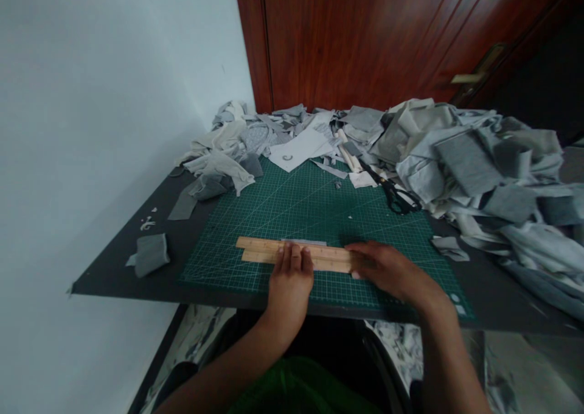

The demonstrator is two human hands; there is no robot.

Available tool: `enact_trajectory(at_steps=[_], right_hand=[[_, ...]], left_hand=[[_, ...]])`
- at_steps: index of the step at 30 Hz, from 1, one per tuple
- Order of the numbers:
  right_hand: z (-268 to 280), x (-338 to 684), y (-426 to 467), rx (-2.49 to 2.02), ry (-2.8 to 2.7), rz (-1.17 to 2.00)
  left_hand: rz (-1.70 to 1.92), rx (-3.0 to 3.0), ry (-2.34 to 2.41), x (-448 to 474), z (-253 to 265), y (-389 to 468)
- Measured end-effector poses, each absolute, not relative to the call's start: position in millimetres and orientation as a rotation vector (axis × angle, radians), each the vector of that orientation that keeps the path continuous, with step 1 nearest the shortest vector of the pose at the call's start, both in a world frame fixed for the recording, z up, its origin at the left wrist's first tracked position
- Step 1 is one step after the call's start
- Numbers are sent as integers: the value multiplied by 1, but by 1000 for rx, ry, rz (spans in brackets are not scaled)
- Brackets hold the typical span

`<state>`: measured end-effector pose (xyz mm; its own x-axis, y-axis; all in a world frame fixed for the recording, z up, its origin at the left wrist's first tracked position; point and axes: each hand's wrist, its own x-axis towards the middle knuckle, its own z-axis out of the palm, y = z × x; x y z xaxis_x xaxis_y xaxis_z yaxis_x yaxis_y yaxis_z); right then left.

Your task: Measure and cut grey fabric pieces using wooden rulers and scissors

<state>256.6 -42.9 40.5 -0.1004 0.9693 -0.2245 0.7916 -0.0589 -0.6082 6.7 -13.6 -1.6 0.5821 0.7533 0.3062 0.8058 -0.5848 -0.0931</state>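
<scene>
Wooden rulers (331, 259) lie lengthwise left-to-right on the cutting mat (296, 201); the left hand (292, 274) presses their middle, fingers together; the right hand (381, 268) curves over their right end, pinch unclear.

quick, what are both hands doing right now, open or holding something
Left hand: open, fingers resting on the wooden rulers.
Right hand: at the wooden rulers' right end; grip cannot be told.

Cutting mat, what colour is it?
The cutting mat is green with pale grid lines, seen best in the head view.
</scene>
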Motion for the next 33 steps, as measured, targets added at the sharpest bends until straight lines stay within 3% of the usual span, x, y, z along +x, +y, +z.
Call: enact_trajectory(at_steps=[33], right_hand=[[45, 302, -63, -1976, -1652, 1079]], left_hand=[[-347, -2602, -1297, 6, 5, -10]])
